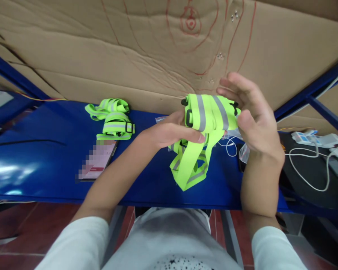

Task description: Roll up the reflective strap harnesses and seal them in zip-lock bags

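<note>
My left hand (176, 132) grips a folded bundle of neon-yellow reflective strap (211, 112) with grey stripes and black buckles, its thumb lying across the front. A loop of the strap hangs down below the bundle. Beside the bundle's right end, my right hand (250, 112) is raised with fingers spread and thumb close to the strap. To the left on the blue table, two more strap bundles lie together, one looser at the back (109, 107) and one rolled with a black buckle (116, 125).
A phone (98, 161) lies on the blue table (53, 165) at left. Cardboard (135, 56) with red drawn lines stands behind. White cables (307, 180) and a power strip (317, 139) sit on a black surface at right. Clear plastic bags lie near the hands.
</note>
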### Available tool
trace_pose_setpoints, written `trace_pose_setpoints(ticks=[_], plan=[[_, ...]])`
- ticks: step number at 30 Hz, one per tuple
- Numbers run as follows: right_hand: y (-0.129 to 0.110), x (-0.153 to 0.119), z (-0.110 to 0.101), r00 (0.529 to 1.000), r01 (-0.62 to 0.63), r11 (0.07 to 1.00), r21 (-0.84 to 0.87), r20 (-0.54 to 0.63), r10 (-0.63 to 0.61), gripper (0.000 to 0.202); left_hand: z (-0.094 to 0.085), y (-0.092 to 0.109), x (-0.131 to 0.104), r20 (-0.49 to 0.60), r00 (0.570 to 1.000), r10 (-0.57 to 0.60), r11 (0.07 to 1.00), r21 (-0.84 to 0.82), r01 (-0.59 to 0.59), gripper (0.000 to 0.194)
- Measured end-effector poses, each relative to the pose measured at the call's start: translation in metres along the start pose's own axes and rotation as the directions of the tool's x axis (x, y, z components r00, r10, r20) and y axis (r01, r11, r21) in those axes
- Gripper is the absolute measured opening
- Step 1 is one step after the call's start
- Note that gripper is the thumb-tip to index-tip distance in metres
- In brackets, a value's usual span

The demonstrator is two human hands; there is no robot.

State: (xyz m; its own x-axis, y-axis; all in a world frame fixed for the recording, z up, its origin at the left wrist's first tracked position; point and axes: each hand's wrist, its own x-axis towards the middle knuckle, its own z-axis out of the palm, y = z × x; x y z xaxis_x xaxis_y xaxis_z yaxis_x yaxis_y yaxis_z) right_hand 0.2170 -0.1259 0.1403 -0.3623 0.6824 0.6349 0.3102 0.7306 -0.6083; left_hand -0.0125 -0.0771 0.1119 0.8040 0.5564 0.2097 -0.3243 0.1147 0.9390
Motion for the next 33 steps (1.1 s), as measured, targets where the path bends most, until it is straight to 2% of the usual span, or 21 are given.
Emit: trace_pose_setpoints(ticks=[2,4,7,12,15,17,19,21,23,24,26,28,29,33], plan=[[0.004,-0.001,0.003,0.987,-0.159,0.986,0.049,-0.01,0.16,0.059,-0.001,0.0,-0.002,-0.03,0.999,0.018,0.996,0.087,-0.016,0.044],[0.004,-0.002,0.006,0.968,-0.248,0.968,0.041,0.031,0.247,0.058,-0.001,-0.002,-0.002,-0.058,0.998,0.024,0.993,0.118,-0.017,0.044],[0.001,-0.001,0.009,0.972,-0.235,0.972,0.01,-0.005,0.235,0.055,-0.003,-0.006,-0.001,-0.059,0.998,-0.007,1.0,0.029,0.008,0.044],[0.002,0.002,0.015,0.979,-0.2,0.98,-0.01,-0.049,0.199,0.054,-0.005,-0.007,0.006,-0.063,0.998,-0.019,0.99,-0.141,0.01,0.063],[0.004,0.001,0.017,0.97,-0.191,0.981,-0.018,-0.155,0.186,0.052,-0.005,-0.013,0.01,-0.067,0.997,-0.043,0.981,-0.19,0.029,0.06],[0.001,0.0,0.018,0.953,-0.175,0.984,-0.028,-0.257,0.162,0.051,-0.004,-0.019,0.013,-0.01,0.999,-0.051,0.982,-0.184,0.048,0.052],[-0.005,-0.001,0.021,0.931,-0.158,0.987,-0.035,-0.337,0.137,0.048,-0.002,-0.025,0.015,0.123,0.989,-0.083,0.983,-0.154,0.101,0.047],[-0.01,0.0,0.022,0.923,-0.136,0.99,-0.046,-0.368,0.109,0.044,-0.001,-0.028,0.016,0.241,0.964,-0.109,0.981,-0.132,0.144,0.049],[-0.009,0.002,0.021,0.914,-0.082,0.995,-0.062,-0.403,0.05,0.041,-0.003,-0.031,0.016,0.276,0.957,-0.093,0.981,-0.139,0.135,0.058],[-0.006,0.003,0.018,0.897,-0.038,0.997,-0.068,-0.442,0.004,0.042,-0.006,-0.033,0.017,0.281,0.956,-0.088,0.982,-0.137,0.13,0.064],[0.004,0.006,0.009,0.834,0.061,0.996,-0.063,-0.545,-0.085,0.049,-0.014,-0.039,0.018,0.29,0.948,-0.135,0.986,-0.056,0.158,0.073],[0.015,0.007,-0.005,0.769,0.127,0.992,-0.025,-0.629,-0.114,0.058,-0.023,-0.048,0.021,0.243,0.943,-0.226,0.973,0.099,0.208,0.07],[0.019,0.008,-0.012,0.751,0.141,0.99,0.005,-0.653,-0.103,0.061,-0.028,-0.053,0.023,0.209,0.944,-0.254,0.961,0.162,0.223,0.065],[0.025,0.006,-0.044,0.733,0.211,0.973,0.096,-0.674,-0.093,0.049,-0.045,-0.061,0.03,0.098,0.974,-0.202,0.949,0.267,0.17,0.055]])
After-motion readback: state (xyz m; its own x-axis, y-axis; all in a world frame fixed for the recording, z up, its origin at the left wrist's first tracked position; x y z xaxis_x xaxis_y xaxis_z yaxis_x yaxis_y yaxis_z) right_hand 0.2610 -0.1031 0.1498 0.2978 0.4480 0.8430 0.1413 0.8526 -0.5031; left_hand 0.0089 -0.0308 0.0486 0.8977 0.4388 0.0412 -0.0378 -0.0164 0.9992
